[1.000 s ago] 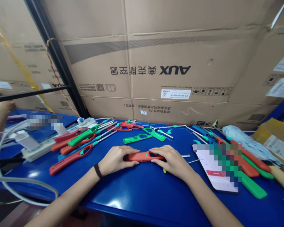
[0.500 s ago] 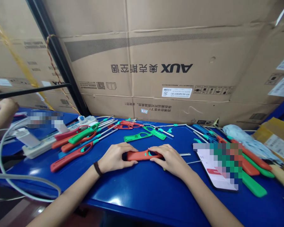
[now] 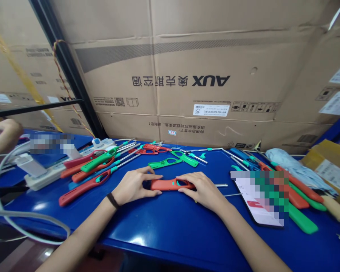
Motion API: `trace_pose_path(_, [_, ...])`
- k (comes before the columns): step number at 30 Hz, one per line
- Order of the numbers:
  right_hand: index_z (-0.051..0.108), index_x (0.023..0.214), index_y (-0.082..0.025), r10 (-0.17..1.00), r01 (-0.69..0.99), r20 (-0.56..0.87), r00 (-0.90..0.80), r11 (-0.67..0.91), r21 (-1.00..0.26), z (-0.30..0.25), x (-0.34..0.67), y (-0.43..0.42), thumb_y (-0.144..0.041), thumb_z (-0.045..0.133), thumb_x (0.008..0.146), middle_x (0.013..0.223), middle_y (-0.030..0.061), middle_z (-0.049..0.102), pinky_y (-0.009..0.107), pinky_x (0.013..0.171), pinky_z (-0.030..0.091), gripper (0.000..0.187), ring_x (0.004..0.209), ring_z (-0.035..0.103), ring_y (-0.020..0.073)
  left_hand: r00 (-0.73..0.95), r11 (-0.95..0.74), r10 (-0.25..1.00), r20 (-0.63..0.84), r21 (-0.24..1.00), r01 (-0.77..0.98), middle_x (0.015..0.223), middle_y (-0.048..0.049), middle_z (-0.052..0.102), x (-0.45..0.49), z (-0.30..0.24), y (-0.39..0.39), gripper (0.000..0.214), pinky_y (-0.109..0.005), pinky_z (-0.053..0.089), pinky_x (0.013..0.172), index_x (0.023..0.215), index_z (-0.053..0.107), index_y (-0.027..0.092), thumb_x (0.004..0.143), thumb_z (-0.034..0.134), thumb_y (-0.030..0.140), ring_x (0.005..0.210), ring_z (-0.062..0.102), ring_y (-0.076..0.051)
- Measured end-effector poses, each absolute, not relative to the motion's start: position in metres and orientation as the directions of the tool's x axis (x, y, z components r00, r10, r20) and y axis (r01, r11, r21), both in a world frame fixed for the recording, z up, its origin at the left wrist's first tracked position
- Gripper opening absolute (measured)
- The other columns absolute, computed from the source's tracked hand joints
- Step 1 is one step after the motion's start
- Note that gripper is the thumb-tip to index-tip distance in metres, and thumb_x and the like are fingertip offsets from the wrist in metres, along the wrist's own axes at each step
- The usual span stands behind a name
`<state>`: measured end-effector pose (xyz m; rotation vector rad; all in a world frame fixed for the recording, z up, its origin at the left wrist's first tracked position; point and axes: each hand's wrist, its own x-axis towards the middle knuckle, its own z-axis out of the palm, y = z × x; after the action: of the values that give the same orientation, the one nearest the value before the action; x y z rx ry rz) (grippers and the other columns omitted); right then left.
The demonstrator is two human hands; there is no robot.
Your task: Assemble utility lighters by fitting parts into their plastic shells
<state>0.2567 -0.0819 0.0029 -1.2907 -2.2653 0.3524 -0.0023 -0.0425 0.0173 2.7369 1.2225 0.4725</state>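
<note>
A red long-nozzle lighter (image 3: pixel 170 184) with a teal trigger lies flat on the blue table (image 3: pixel 164 223), its metal tube pointing right. My left hand (image 3: pixel 133 187) pinches the lighter's butt end between thumb and fingers. My right hand (image 3: pixel 200 189) curls over the trigger end, fingers pressed on the red body. Both hands rest on the table.
A heap of red and green lighters (image 3: pixel 93 170) lies at the left, loose shells (image 3: pixel 164 163) behind, more lighters (image 3: pixel 297 196) at the right by a phone (image 3: pixel 257 206). A power strip (image 3: pixel 42 175) and cables sit left. Another person's hand (image 3: pixel 2 132) shows at far left. Cardboard boxes (image 3: pixel 187 75) wall the back.
My left fingers have opened slightly around the lighter's butt end, now pinching it. The lighter and my right hand have hardly moved.
</note>
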Motion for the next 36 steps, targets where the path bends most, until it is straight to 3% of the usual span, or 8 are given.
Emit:
trace_pose_path(4, [0.063,0.115,-0.027,0.855,0.727,0.308,-0.417,0.517,-0.451,0.002,0.256,-0.082,-0.032,0.063,0.084,0.112,0.0040,0.069,0.038,0.090,0.045,0.031,0.100,0.062,0.0214,0.606,-0.649,0.759,0.238,0.214,0.730,0.097,-0.0037,0.066,-0.003,0.018,-0.043,0.054,-0.025,0.049,0.073,0.112,0.068,0.028,0.071,0.066,0.062,0.083,0.065,-0.020])
trace_pose_path(9, [0.061,0.115,-0.026,0.865,0.726,0.290,-0.409,0.501,-0.471,0.001,0.254,-0.083,-0.030,0.062,0.085,0.115,0.0032,0.067,0.037,0.090,0.045,0.031,0.103,0.061,0.0211,0.610,-0.652,0.758,0.231,0.272,0.707,0.099,-0.0037,0.067,-0.001,0.018,-0.043,0.048,-0.026,0.048,0.076,0.111,0.068,0.026,0.072,0.069,0.055,0.088,0.065,-0.021])
trace_pose_path(16, [0.061,0.114,-0.027,0.864,0.711,0.281,-0.419,0.504,-0.491,0.002,0.253,-0.082,-0.027,0.061,0.086,0.116,0.0017,0.066,0.036,0.090,0.045,0.029,0.102,0.061,0.0194,0.647,-0.679,0.725,0.237,0.404,0.613,0.101,-0.0044,0.068,-0.001,0.017,-0.041,0.043,-0.027,0.049,0.081,0.111,0.067,0.024,0.075,0.070,0.047,0.091,0.064,-0.020])
trace_pose_path(22, [0.062,0.115,-0.029,0.858,0.694,0.289,-0.425,0.514,-0.504,0.002,0.254,-0.081,-0.028,0.061,0.086,0.117,0.0019,0.066,0.039,0.093,0.044,0.029,0.106,0.059,0.0202,0.690,-0.737,0.659,0.299,0.441,0.513,0.105,-0.0062,0.065,-0.001,0.013,-0.041,0.040,-0.028,0.049,0.085,0.109,0.068,0.023,0.078,0.067,0.047,0.094,0.063,-0.020])
trace_pose_path(29, [0.065,0.115,-0.030,0.853,0.679,0.284,-0.438,0.521,-0.517,-0.003,0.253,-0.077,-0.030,0.061,0.086,0.115,0.0035,0.066,0.039,0.095,0.045,0.029,0.108,0.058,0.0212,0.676,-0.718,0.689,0.263,0.376,0.586,0.103,-0.0041,0.066,0.002,0.012,-0.042,0.035,-0.026,0.050,0.081,0.108,0.070,0.025,0.080,0.065,0.047,0.088,0.064,-0.018])
trace_pose_path(36, [0.066,0.114,-0.028,0.876,0.652,0.262,-0.405,0.478,-0.589,-0.003,0.253,-0.075,-0.027,0.063,0.084,0.114,0.0037,0.066,0.038,0.096,0.044,0.030,0.107,0.059,0.0212,0.621,-0.651,0.745,0.243,0.466,0.599,0.100,-0.0053,0.068,0.005,0.008,-0.040,0.037,-0.028,0.049,0.081,0.105,0.069,0.022,0.077,0.069,0.046,0.090,0.064,-0.020])
